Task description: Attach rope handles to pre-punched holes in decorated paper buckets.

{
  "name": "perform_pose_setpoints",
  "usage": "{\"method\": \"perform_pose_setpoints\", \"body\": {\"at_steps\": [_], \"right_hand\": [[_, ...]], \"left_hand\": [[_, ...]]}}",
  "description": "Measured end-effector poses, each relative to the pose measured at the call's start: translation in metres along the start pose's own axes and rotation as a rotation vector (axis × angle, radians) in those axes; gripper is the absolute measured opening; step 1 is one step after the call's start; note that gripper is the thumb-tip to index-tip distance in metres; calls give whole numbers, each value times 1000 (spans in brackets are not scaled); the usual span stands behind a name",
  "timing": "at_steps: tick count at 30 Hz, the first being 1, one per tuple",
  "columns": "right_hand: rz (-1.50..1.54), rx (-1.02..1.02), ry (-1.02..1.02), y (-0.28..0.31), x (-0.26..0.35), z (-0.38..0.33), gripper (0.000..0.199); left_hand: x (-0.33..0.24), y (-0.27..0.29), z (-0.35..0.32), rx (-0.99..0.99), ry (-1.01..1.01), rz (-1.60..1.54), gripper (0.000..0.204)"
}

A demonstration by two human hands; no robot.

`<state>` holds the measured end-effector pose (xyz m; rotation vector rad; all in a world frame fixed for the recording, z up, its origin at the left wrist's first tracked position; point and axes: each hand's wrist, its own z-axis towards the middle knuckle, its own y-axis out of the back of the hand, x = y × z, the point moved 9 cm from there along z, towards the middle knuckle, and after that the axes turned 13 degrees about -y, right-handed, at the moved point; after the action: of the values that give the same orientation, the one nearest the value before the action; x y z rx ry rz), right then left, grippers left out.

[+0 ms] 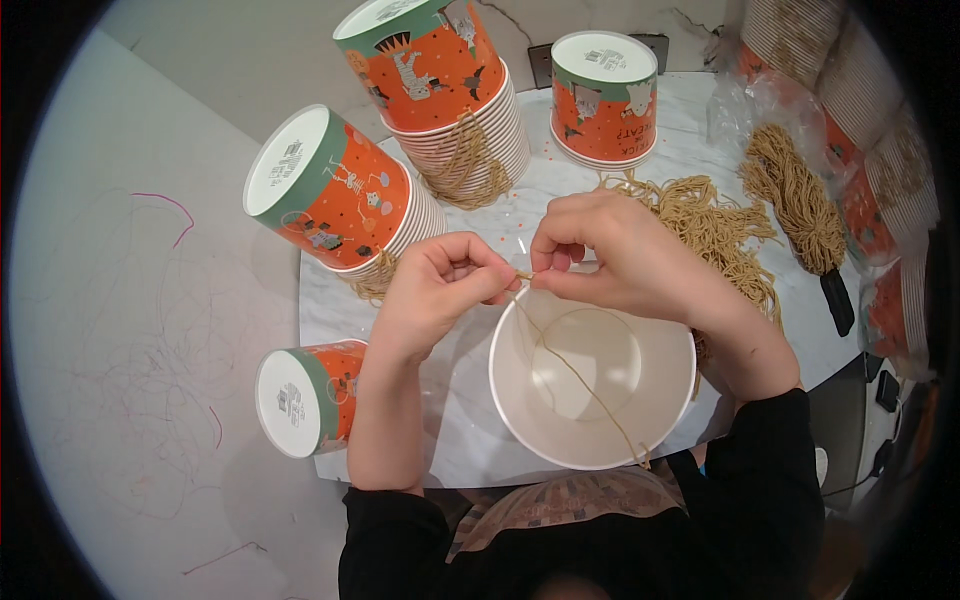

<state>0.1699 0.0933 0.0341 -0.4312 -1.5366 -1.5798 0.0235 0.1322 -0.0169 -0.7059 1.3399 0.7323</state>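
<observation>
While both hands are at the centre of the frame, their fingertips nearly meet above the rim of an open white tub [520,410]. The left hand [432,292] is closed to a pinch, thumb against forefinger, with a tan cord [582,380] between them. The right hand [605,245] is likewise pinched on the same cord, its other fingers curled. From the fingertips the cord runs down across the tub's mouth to the rim at lower right of centre. The tub's support is hidden.

On the marbled counter [450,430], loose tan strands [710,225] lie right of the right hand, and a gathered bundle [795,200] lies further right. Two stacks of orange-and-green printed tubs stand at upper left: a left stack [345,190] and a taller stack [435,90], each with tan strands against its side. A single printed tub [604,105] sits inverted at upper centre; another tub [310,400] is at lower left, partly behind the left forearm. Clear plastic [765,105] and further stacks [880,160] occupy the upper right.
</observation>
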Motion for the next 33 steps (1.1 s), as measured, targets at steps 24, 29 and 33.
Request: {"method": "perform_pose_setpoints", "body": {"at_steps": [24,29,33], "right_hand": [[32,26,-57,2,0,-2,13],[32,71,-55,3,-3,-3,15],[55,111,-99,6,-2,-2,16]], "left_hand": [[-5,2,-3,52,15,229,11],[-9,-2,-6,73,55,291,11],[-14,-2,-6,82,34,281,11]]}}
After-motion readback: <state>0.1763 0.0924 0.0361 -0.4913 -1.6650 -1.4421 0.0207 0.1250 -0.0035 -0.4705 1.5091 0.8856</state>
